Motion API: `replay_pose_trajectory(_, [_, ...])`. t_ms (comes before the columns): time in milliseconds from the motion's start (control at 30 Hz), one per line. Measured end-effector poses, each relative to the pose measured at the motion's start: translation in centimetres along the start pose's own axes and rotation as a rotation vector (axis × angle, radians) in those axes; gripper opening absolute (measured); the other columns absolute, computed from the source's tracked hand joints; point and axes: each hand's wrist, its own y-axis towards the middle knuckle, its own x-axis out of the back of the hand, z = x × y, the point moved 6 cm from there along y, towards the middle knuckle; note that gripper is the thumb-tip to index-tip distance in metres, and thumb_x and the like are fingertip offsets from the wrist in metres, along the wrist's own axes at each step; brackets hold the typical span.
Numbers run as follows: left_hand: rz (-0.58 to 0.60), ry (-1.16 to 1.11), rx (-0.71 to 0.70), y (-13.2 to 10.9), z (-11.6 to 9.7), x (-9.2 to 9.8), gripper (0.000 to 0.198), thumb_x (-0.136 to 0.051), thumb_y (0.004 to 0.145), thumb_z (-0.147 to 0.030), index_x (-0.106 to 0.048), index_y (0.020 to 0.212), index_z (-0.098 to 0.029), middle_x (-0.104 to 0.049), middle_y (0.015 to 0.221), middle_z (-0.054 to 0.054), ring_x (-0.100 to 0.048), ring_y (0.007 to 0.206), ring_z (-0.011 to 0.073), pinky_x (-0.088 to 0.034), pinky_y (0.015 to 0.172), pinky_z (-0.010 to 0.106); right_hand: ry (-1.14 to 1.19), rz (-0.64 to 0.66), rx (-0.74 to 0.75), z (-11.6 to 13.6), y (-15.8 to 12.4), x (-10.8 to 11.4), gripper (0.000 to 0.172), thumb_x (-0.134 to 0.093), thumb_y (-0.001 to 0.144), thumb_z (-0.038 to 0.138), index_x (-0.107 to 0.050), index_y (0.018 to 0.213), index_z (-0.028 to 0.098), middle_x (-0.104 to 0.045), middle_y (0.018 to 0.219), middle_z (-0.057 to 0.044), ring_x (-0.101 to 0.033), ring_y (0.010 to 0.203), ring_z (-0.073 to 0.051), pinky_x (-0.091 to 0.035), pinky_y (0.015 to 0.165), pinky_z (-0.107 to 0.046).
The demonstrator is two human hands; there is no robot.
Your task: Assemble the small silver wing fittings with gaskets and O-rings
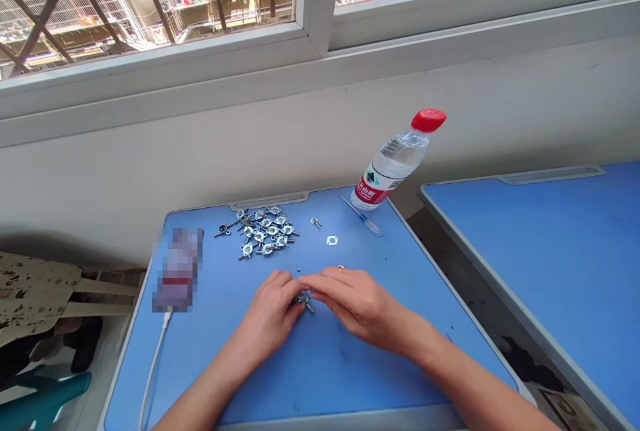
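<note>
Between my left hand (267, 316) and my right hand (350, 301) is a small metal fitting (303, 300), gripped in the fingertips of both. Fingers partly hide it, so its exact shape is unclear. Farther up the blue desk (320, 378) lies a heap of similar metal fittings (263, 232). A small metal plate (331, 240) and a tiny metal piece (315, 222) lie to the heap's right. Near the desk's far edge is a small screwdriver with a clear handle (361, 216). Several tiny specks dot the desktop above my hands.
A water bottle with a red cap (395, 158) stands at the desk's far corner. At left, a pixelated object (177, 270) has a white cable (155, 371) running toward the near edge. Another blue desk (530, 284) stands right, beyond a gap; a wall and windows rise behind.
</note>
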Motion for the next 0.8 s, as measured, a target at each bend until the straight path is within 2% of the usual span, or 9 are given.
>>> replay_pose_trajectory(33, [0.004,0.008,0.003,0.01,0.02,-0.03,0.015,-0.058,0.087,-0.007,-0.061,0.091,-0.021,-0.060,0.088,0.002,-0.053,0.085,0.0211,-0.045,0.075,0.032,-0.030,-0.024,-0.009,-0.08,0.00,0.06,0.022,-0.039,0.101,0.014,-0.059,0.110,0.015,-0.068,0.076,-0.005,-0.061,0.063,-0.015,-0.047,0.054,-0.027])
replay_pose_trajectory(100, [0.007,0.007,0.000,0.03,0.03,-0.07,0.016,-0.058,0.087,-0.007,-0.061,0.093,-0.021,-0.060,0.088,0.001,-0.053,0.085,0.0209,-0.044,0.074,0.032,-0.085,-0.048,-0.011,-0.12,0.05,0.09,0.019,-0.041,0.102,0.020,-0.060,0.099,0.015,-0.066,0.071,-0.005,-0.059,0.059,-0.015,-0.044,0.052,-0.027])
replay_pose_trajectory(233, [-0.005,-0.008,-0.009,0.04,0.00,-0.03,0.017,-0.060,0.086,-0.006,-0.060,0.094,-0.021,-0.061,0.093,0.002,-0.053,0.087,0.0208,-0.044,0.078,0.033,-0.052,-0.046,0.040,0.25,0.18,0.10,0.024,-0.037,0.101,0.012,-0.057,0.114,0.012,-0.070,0.092,-0.011,-0.065,0.081,-0.019,-0.049,0.061,-0.028])
replay_pose_trajectory(300, [-0.009,0.002,-0.003,0.00,-0.01,0.00,0.015,-0.060,0.085,-0.006,-0.059,0.091,-0.020,-0.060,0.090,0.002,-0.053,0.086,0.0208,-0.044,0.076,0.032,0.027,-0.060,0.035,0.27,0.15,0.11,0.027,-0.038,0.100,0.010,-0.055,0.120,0.013,-0.071,0.096,-0.010,-0.066,0.084,-0.018,-0.050,0.064,-0.027])
replay_pose_trajectory(367, [-0.005,0.021,0.005,-0.05,-0.03,-0.03,0.014,-0.059,0.086,-0.006,-0.059,0.088,-0.019,-0.058,0.086,0.002,-0.052,0.084,0.0206,-0.044,0.074,0.032,0.066,-0.087,0.003,0.08,0.06,0.05,0.023,-0.041,0.100,0.012,-0.059,0.114,0.016,-0.070,0.087,-0.006,-0.064,0.074,-0.015,-0.048,0.061,-0.026])
replay_pose_trajectory(467, [0.005,0.027,-0.002,-0.09,-0.10,-0.11,0.014,-0.057,0.087,-0.006,-0.059,0.090,-0.020,-0.058,0.086,0.001,-0.052,0.084,0.0203,-0.044,0.073,0.032,-0.008,-0.140,-0.055,-0.34,-0.04,0.06,0.018,-0.047,0.100,0.018,-0.063,0.092,0.017,-0.064,0.067,-0.001,-0.056,0.057,-0.013,-0.043,0.055,-0.026])
replay_pose_trajectory(533, [0.009,0.023,-0.003,-0.10,-0.09,-0.16,0.015,-0.058,0.087,-0.007,-0.060,0.092,-0.021,-0.059,0.088,0.001,-0.053,0.085,0.0206,-0.044,0.074,0.032,-0.050,-0.152,-0.070,-0.51,0.00,0.13,0.020,-0.046,0.100,0.019,-0.061,0.086,0.018,-0.064,0.067,-0.002,-0.057,0.058,-0.013,-0.044,0.054,-0.026])
replay_pose_trajectory(700, [0.013,0.013,0.000,-0.11,-0.12,-0.17,0.019,-0.059,0.087,-0.007,-0.060,0.099,-0.021,-0.062,0.098,0.003,-0.054,0.092,0.0219,-0.045,0.080,0.034,0.068,-0.092,-0.021,-0.34,0.25,0.23,0.026,-0.039,0.101,0.014,-0.057,0.119,0.016,-0.072,0.100,-0.010,-0.068,0.089,-0.018,-0.054,0.069,-0.028])
replay_pose_trajectory(800, [0.014,0.021,-0.005,-0.11,-0.29,-0.11,0.021,-0.059,0.087,-0.006,-0.060,0.102,-0.022,-0.062,0.097,0.003,-0.054,0.091,0.0219,-0.046,0.080,0.034,0.142,-0.107,-0.009,-0.30,0.20,0.27,0.025,-0.042,0.101,0.014,-0.057,0.121,0.018,-0.073,0.094,-0.007,-0.068,0.082,-0.017,-0.053,0.067,-0.028])
